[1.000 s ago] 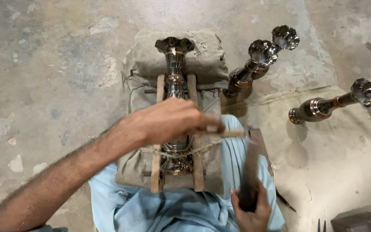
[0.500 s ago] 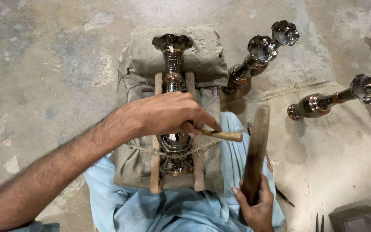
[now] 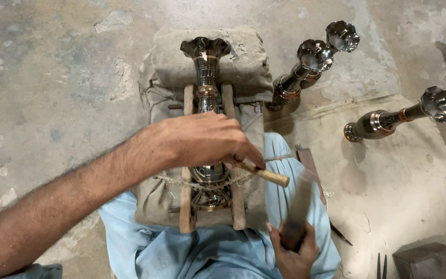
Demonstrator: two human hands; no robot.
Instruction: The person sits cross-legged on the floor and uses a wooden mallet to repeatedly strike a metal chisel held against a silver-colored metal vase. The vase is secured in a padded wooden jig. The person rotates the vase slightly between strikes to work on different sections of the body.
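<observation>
A dark metal vase (image 3: 206,57) with a fluted mouth lies between two wooden rails (image 3: 187,196) on a cloth-covered pad (image 3: 243,67), tied down with twine. My left hand (image 3: 202,139) reaches across it and is shut on a wooden-handled chisel (image 3: 267,175) whose tip is hidden at the vase body. My right hand (image 3: 292,248) grips a wooden mallet (image 3: 300,199), blurred by motion, just right of the chisel's handle end.
Two similar vases (image 3: 305,64) stand at the back right, and a third vase (image 3: 398,116) stands on a pale cloth (image 3: 403,186) at the right. A dark metal block (image 3: 432,261) and thin tools (image 3: 380,263) lie at the lower right. The floor is worn concrete.
The mallet rose upright half a second ago and now swings down toward the chisel handle. My left hand has stayed on the chisel over the vase.
</observation>
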